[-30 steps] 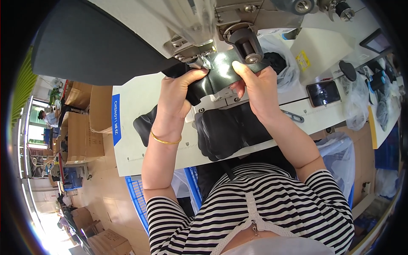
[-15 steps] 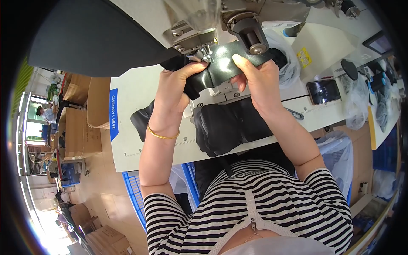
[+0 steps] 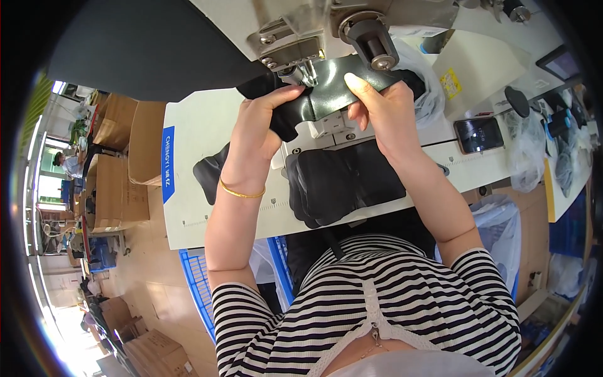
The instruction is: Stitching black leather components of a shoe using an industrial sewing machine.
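A glossy black piece of leather-like material (image 3: 330,100) lies under the presser foot (image 3: 306,74) of a sewing machine (image 3: 276,31). My left hand (image 3: 260,122) grips its left part, thumb on top close beside the foot, the other fingers hidden beneath. With the thumb on the upper face and fingers curled below, my right hand (image 3: 386,113) pinches the right part. A seam line runs across the piece near my left thumb. On the table edge nearer me rests a stack of similar black pieces (image 3: 345,182), and another dark piece (image 3: 210,173) sits by my left wrist.
A phone (image 3: 478,135) and clear plastic bags (image 3: 526,151) occupy the table's right side. Blue baskets (image 3: 200,283) stand below the front edge. Cardboard boxes (image 3: 119,191) are on the left, where a distant person (image 3: 70,164) is visible. A large dark panel (image 3: 151,50) fills the upper left.
Both hands and the black piece have shifted slightly, the right hand a little to the right. My grips look the same, and the piece stays under the presser foot.
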A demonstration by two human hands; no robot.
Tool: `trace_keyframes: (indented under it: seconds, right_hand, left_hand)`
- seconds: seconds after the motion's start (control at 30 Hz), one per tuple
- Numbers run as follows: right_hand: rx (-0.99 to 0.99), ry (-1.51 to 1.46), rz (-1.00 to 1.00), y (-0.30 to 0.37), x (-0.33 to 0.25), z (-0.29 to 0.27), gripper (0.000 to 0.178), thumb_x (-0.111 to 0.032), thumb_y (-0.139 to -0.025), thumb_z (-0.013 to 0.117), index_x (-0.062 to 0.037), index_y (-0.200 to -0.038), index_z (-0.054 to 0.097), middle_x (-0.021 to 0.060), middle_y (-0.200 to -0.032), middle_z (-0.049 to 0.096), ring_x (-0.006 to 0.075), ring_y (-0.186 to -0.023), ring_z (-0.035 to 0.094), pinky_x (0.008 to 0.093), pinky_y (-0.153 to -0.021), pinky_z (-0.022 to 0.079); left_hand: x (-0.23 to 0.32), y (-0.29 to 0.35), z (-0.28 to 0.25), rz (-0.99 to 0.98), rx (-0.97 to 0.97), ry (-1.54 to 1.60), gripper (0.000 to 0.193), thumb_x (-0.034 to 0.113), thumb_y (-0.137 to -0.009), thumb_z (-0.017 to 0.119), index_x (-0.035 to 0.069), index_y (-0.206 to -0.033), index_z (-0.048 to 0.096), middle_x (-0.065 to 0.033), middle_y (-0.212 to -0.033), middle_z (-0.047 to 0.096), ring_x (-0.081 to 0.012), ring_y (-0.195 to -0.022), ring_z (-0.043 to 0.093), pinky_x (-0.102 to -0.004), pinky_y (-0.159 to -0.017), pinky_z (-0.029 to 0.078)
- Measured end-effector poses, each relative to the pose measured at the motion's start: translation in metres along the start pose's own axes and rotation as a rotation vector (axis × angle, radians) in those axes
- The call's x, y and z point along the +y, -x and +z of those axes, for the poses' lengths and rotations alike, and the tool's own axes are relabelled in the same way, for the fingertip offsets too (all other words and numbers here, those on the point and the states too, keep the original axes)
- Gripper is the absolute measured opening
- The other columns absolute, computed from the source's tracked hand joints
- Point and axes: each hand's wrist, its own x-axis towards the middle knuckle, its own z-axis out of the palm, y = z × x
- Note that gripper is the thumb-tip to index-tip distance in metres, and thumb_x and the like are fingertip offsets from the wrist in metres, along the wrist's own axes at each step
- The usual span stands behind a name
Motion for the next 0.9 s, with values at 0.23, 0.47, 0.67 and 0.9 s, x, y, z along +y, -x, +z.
trace_keyframes:
  seconds: [0.23, 0.47, 0.67, 0.9]
  right_hand:
    - [-0.006, -0.078, -0.024, 0.000, 0.007, -0.003, 0.020, -0.019, -0.088, 0.064, -0.0008, -0.080, 0.064, 0.0062, -0.062, 0.060, 0.0088, -0.047, 0.053, 0.0209, -0.040, 0.038]
    - [0.027, -0.090, 0.026, 0.038, 0.021, -0.009, 0.021, -0.018, -0.094, 0.055, 0.0025, -0.094, 0.058, 0.0089, -0.071, 0.062, 0.0123, -0.047, 0.055, 0.0221, -0.040, 0.041]
    - [-0.070, -0.103, 0.061, 0.059, 0.038, -0.009, 0.025, -0.020, -0.096, 0.053, 0.0046, -0.098, 0.059, 0.0088, -0.071, 0.063, 0.0129, -0.044, 0.052, 0.0267, -0.050, 0.049]
    - [-0.313, 0.516, -0.070, 0.064, 0.053, -0.035, 0.042, -0.022, -0.084, 0.068, -0.0007, -0.117, 0.053, 0.0107, -0.098, 0.065, 0.0201, -0.093, 0.062, 0.0345, -0.083, 0.049]
  left_hand:
    - [-0.004, 0.000, -0.007, 0.041, -0.112, 0.349, 0.020, 0.002, -0.089, 0.056, -0.007, -0.107, 0.061, -0.0118, -0.105, 0.064, -0.0197, -0.094, 0.064, -0.0311, -0.081, 0.054]
    - [-0.035, 0.047, -0.013, 0.306, -0.030, 0.172, 0.018, 0.008, -0.093, 0.058, 0.004, -0.110, 0.062, -0.0058, -0.103, 0.065, -0.0162, -0.094, 0.063, -0.0300, -0.082, 0.052]
    - [-0.045, 0.068, -0.033, 0.277, -0.059, 0.144, 0.013, 0.009, -0.092, 0.059, 0.004, -0.103, 0.065, -0.0044, -0.099, 0.066, -0.0136, -0.093, 0.062, -0.0291, -0.084, 0.050]
    - [-0.036, 0.054, -0.117, 0.321, 0.341, -0.020, 0.027, 0.017, -0.084, 0.070, -0.003, -0.100, 0.064, -0.0115, -0.099, 0.067, -0.0192, -0.083, 0.066, -0.0285, -0.071, 0.054]
